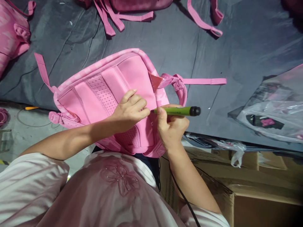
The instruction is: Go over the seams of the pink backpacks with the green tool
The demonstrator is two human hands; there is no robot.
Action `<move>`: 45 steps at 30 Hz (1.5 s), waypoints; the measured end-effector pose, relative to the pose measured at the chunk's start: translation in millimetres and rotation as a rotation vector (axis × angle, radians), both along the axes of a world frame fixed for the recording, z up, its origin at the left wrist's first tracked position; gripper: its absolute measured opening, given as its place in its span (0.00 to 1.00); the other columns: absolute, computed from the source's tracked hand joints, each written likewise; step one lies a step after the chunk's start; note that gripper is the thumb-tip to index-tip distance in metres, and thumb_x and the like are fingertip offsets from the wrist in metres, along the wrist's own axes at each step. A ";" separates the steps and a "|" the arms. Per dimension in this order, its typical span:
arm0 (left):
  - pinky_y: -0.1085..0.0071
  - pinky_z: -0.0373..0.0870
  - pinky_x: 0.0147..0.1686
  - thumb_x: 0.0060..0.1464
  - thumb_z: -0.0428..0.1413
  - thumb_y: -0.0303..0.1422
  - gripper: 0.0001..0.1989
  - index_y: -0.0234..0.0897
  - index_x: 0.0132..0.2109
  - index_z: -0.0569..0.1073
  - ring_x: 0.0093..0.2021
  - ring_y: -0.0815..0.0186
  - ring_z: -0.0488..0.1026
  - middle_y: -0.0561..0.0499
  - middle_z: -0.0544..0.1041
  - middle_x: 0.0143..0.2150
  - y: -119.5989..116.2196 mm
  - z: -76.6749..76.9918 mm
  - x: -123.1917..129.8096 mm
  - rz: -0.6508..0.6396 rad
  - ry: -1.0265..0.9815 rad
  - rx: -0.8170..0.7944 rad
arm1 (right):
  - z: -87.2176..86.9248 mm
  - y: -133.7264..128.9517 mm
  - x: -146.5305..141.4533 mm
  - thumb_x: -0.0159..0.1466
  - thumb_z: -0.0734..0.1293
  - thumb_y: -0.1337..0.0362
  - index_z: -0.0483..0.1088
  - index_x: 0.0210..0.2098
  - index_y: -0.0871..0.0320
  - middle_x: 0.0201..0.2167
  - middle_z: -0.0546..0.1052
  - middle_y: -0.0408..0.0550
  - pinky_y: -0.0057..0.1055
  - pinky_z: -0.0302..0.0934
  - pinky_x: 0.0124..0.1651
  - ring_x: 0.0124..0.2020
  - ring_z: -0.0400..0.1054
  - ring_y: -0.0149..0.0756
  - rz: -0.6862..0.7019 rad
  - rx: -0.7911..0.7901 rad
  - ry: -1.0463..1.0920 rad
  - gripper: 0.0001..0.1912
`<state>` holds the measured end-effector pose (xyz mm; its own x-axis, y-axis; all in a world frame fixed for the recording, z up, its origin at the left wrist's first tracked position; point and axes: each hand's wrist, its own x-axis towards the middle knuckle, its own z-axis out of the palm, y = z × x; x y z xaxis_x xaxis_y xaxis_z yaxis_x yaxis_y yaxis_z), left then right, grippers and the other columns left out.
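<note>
A pink backpack (pixel 104 91) lies back-panel up at the near edge of a dark grey cloth-covered table (pixel 236 47). My left hand (pixel 130 108) presses on the padded back panel, fingers curled and pinching the fabric near the right seam. My right hand (pixel 171 127) grips a green pen-shaped tool (pixel 180 111) with a black end; its tip points left and meets the seam right beside my left fingertips. A black cord (pixel 182 195) runs down past my right forearm. One pink strap (pixel 203 81) of the backpack stretches out to the right.
More pink backpacks and loose straps lie at the far left (pixel 13 34) and along the far edge (pixel 132 9). A clear plastic bag with pink items (pixel 274 110) rests at the right. Brown cardboard boxes (pixel 248 186) stand below the table edge.
</note>
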<state>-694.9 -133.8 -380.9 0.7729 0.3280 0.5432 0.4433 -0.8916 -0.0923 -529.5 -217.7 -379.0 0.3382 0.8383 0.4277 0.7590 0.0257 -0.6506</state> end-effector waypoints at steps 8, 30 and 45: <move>0.53 0.66 0.61 0.65 0.52 0.30 0.08 0.40 0.35 0.71 0.42 0.64 0.69 0.53 0.74 0.34 0.6 -0.7 0.3 0.011 0.007 0.029 | 0.5 2.2 -3.0 0.71 0.64 0.54 0.74 0.32 0.58 0.30 0.79 0.49 0.32 0.64 0.32 0.28 0.74 0.38 -0.033 0.047 -0.014 0.17; 0.53 0.66 0.58 0.65 0.53 0.31 0.07 0.40 0.35 0.71 0.41 0.63 0.70 0.52 0.76 0.35 0.9 7.4 0.4 0.001 0.083 0.003 | 2.1 1.8 -2.2 0.71 0.64 0.53 0.74 0.31 0.58 0.29 0.79 0.49 0.31 0.64 0.30 0.25 0.73 0.36 -0.044 0.047 -0.023 0.18; 0.66 0.65 0.30 0.62 0.49 0.34 0.12 0.40 0.29 0.67 0.27 0.67 0.69 0.53 0.70 0.26 -32.5 164.4 -43.8 -0.052 0.274 -0.272 | 42.3 -44.0 -28.9 0.66 0.69 0.64 0.69 0.59 0.45 0.40 0.81 0.44 0.42 0.69 0.44 0.42 0.77 0.43 0.309 0.354 -0.071 0.22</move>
<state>-738.7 -166.3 -216.5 0.8968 0.3879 0.2130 0.3883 -0.9206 0.0419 -558.4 -261.7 -336.6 0.0556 0.6933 0.7185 0.7229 0.4685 -0.5079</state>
